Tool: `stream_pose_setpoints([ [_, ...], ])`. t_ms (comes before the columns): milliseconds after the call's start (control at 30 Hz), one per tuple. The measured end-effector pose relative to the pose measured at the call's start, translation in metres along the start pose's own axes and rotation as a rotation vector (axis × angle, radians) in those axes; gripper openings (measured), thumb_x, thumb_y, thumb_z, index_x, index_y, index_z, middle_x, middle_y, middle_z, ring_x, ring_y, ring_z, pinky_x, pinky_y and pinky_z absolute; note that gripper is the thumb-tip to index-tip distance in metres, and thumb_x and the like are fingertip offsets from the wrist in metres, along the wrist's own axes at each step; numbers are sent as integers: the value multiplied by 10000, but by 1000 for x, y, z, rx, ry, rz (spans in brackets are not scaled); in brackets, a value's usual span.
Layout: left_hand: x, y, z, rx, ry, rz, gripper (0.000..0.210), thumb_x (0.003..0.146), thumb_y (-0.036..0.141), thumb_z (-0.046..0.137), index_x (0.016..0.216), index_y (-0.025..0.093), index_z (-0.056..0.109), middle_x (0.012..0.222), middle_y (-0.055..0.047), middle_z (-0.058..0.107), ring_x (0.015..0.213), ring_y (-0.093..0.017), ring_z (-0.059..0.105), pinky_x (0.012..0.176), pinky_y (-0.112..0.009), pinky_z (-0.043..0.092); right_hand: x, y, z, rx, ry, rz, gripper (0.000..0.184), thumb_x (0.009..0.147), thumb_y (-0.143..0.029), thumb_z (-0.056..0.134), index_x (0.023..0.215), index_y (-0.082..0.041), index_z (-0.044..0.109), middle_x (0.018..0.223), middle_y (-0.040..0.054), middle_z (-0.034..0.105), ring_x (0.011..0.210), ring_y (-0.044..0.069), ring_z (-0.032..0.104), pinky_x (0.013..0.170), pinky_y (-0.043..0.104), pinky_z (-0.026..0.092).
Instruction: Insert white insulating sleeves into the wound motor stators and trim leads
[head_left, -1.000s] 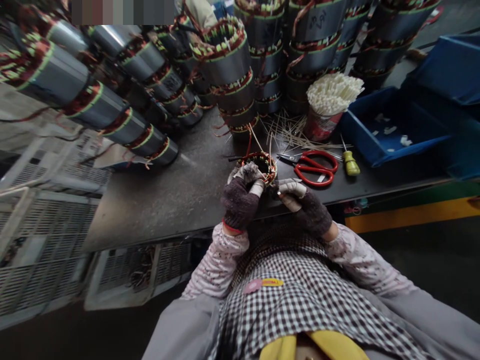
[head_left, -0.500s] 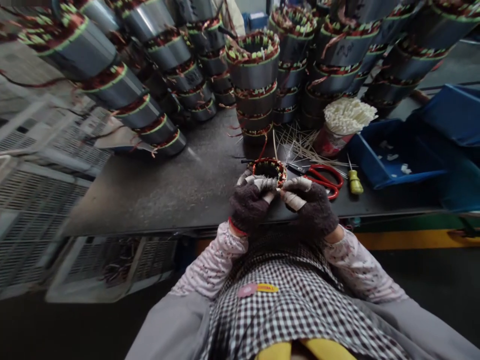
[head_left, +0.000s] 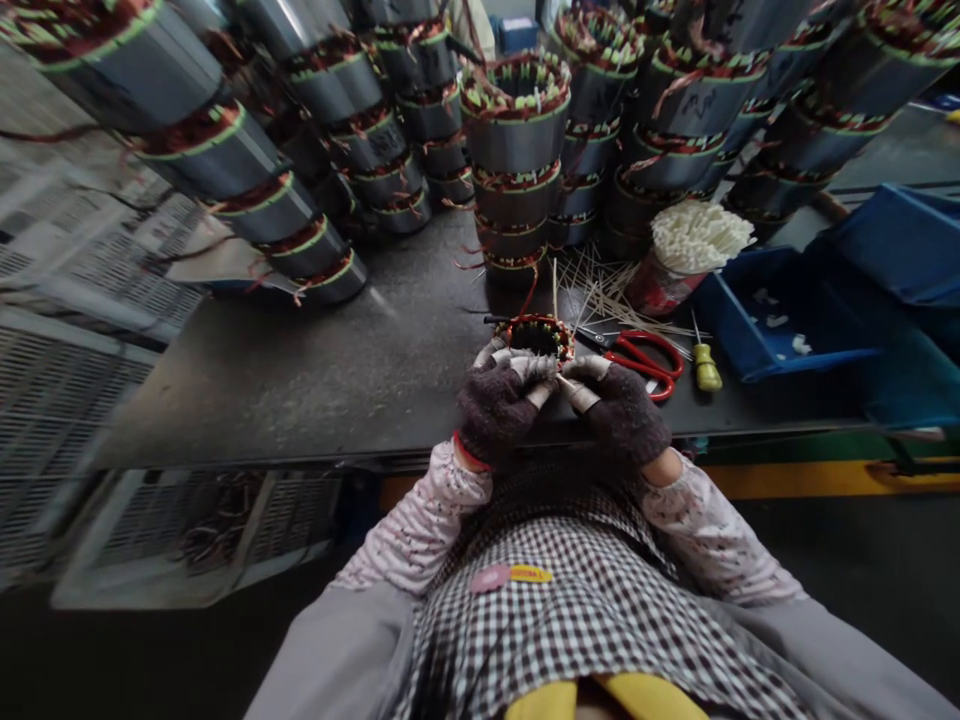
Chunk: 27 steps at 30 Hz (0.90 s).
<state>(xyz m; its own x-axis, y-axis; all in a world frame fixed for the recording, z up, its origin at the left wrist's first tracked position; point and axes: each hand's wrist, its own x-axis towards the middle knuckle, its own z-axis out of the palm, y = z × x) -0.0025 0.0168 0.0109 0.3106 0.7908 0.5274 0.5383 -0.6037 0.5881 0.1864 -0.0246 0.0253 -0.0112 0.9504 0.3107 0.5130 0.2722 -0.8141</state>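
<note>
Clock directions run from the wound ring [head_left: 538, 335], with twelve pointing away from the person. The ring sits at the near part of the desk [head_left: 300, 370], copper windings and pale bits showing round its rim, and a dark lead [head_left: 495, 320] sticks out at about ten o'clock. Both hands are on its near edge. The left hand [head_left: 497, 398], at seven o'clock, is curled with its wrapped fingers gripping the rim; the right hand [head_left: 626, 410], at four, has its thumb and fingertips pinched together at the rim (what lies between them is too small to tell). Both wear dark fingerless gloves.

At three o'clock, just beside the right hand, lie the red-handled scissors [head_left: 646, 365], with a yellow-handled screwdriver [head_left: 706, 368] farther out the same way. Thin sticks [head_left: 600, 285] are scattered between one and two. At two stands a cup [head_left: 664, 290] packed with white tubes [head_left: 697, 238], near a blue bin [head_left: 720, 320] holding small white pieces. A tall stack of wound cylinders [head_left: 517, 210] rises at twelve, and another stack [head_left: 255, 205] appears tilted at ten.
</note>
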Motion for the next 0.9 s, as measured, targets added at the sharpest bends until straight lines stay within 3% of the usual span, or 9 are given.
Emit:
stream_pose_setpoints([
  [167, 2, -1, -4, -18, -24, -18, 119, 932, 284, 746, 1014, 276, 832, 1020, -17, 854, 1070, -241, 776, 1225, -538, 504, 1, 3, 0, -167, 66, -229, 173, 1015, -278, 660, 1117, -248, 797, 1084, 102, 825, 1026, 273, 759, 926, 435, 628],
  [333, 5, 3, -5, -84, -1, -49, 84, 909, 293, 763, 956, 280, 832, 993, -22, 852, 1022, -244, 780, 1197, -540, 535, 7, -5, -5, -151, 58, -367, 145, 1011, -259, 655, 1036, -268, 797, 1115, 98, 798, 1080, 261, 747, 948, 444, 650],
  [500, 7, 7, -4, -143, 19, -116, 95, 902, 284, 733, 912, 267, 826, 989, -24, 857, 1014, -246, 774, 1223, -549, 510, 3, -28, -17, 117, 108, -291, 127, 1048, -308, 630, 1046, -274, 753, 1101, 84, 771, 1042, 251, 758, 950, 453, 666],
  [633, 8, 4, -9, -188, -40, -82, 103, 919, 317, 734, 938, 276, 827, 983, -16, 858, 1022, -253, 772, 1232, -579, 491, 14, -17, -12, -62, 187, -380, 102, 1018, -273, 676, 1058, -261, 769, 1133, 96, 782, 1086, 258, 759, 964, 444, 657],
  [767, 8, -3, -9, -176, -49, -58, 148, 923, 300, 718, 1009, 294, 839, 1032, -14, 862, 1069, -265, 774, 1202, -576, 511, 24, 7, -2, -192, 83, -458, 127, 995, -223, 694, 1070, -253, 791, 1112, 107, 802, 1052, 251, 766, 927, 412, 658],
  [900, 9, -7, -5, -151, 6, -36, 127, 921, 319, 720, 969, 304, 836, 1009, -6, 862, 1030, -279, 784, 1194, -579, 528, 23, 6, -1, -186, 13, -433, 177, 1014, -238, 651, 1106, -255, 801, 1220, 117, 790, 1142, 251, 746, 1008, 423, 637],
])
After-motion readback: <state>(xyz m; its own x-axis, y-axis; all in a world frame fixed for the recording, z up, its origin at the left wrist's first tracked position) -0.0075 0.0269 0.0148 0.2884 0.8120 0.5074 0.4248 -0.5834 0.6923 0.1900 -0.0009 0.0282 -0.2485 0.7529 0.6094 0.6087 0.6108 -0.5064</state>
